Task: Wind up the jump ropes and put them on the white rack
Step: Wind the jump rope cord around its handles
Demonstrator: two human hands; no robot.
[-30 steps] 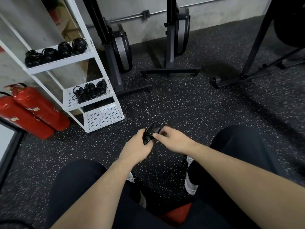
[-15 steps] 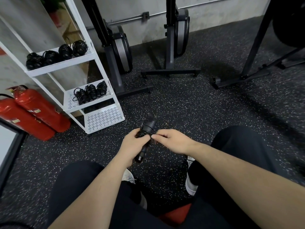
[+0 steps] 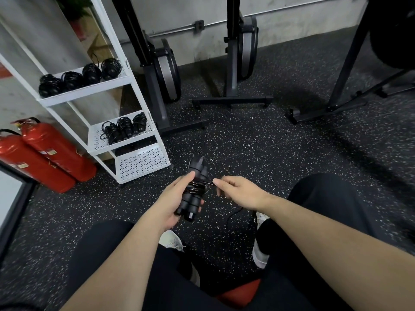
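Head view only: left hand (image 3: 173,202) is curled round the jump rope (image 3: 193,188), gripping its two black handles held side by side, thumb laid along the upper part, fingertips showing under the lower ends. Handles tilt up and away from the person, over the floor (image 3: 269,153), between the knees and the rack (image 3: 125,79). Several turns of cord are wound round the handles at mid-length. Right hand (image 3: 240,190) sits just right of the bundle, thumb and forefinger pinching the cord where it leaves the wraps; other fingers loosely curled. Loose cord drops below the right hand toward the floor near the right shoe (image 3: 260,254); its end is hidden. Rack is white, standing front-left, well apart from the hands. Count: upper shelf in view holds four wound ropes (image 3: 78,80) in a row; middle shelf holds three wound ropes (image 3: 123,129), touching each other; bottom perforated shelf, contents can't tell. So seven wound on the rack, one in hand. Two red extinguishers (image 3: 45,153) lean side by side left of the rack, touching. Two upright machines (image 3: 242,48) stand at the back wall, another black frame (image 3: 343,77) at right. Two white shoes visible, left one (image 3: 171,241) partly hidden by the forearm. Red seat edge (image 3: 238,292) shows between the legs.
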